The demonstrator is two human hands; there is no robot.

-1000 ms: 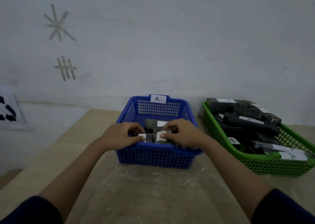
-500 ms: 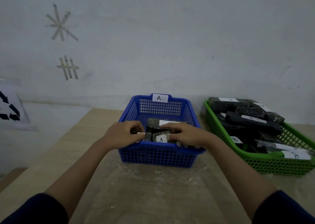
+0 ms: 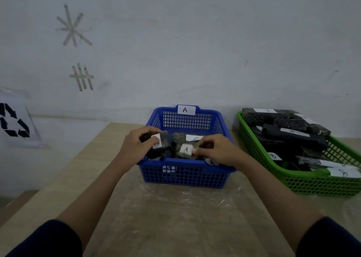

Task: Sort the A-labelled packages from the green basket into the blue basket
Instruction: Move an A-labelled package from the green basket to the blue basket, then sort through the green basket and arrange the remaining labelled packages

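Note:
The blue basket (image 3: 186, 175) with an "A" tag on its far rim stands in the middle of the table and holds several dark packages. My left hand (image 3: 136, 147) grips a black package with a white label (image 3: 163, 143) at the basket's left side, tilted upward. My right hand (image 3: 214, 151) pinches a dark package with an "A" label (image 3: 184, 150) in the basket's middle. Another A-labelled package (image 3: 193, 138) lies behind it. The green basket (image 3: 312, 180) at the right is piled with black packages; one shows a "B" label (image 3: 273, 156).
The baskets stand on a light wooden table (image 3: 88, 178) against a pale wall. A crinkled clear plastic sheet (image 3: 175, 207) covers the table in front of the blue basket. A recycling-symbol sheet (image 3: 13, 121) hangs at the left; tape marks are on the wall.
My left hand has lifted and tilted its package up at the blue basket's left side. My right hand has shifted right, uncovering the "A" label on the middle package.

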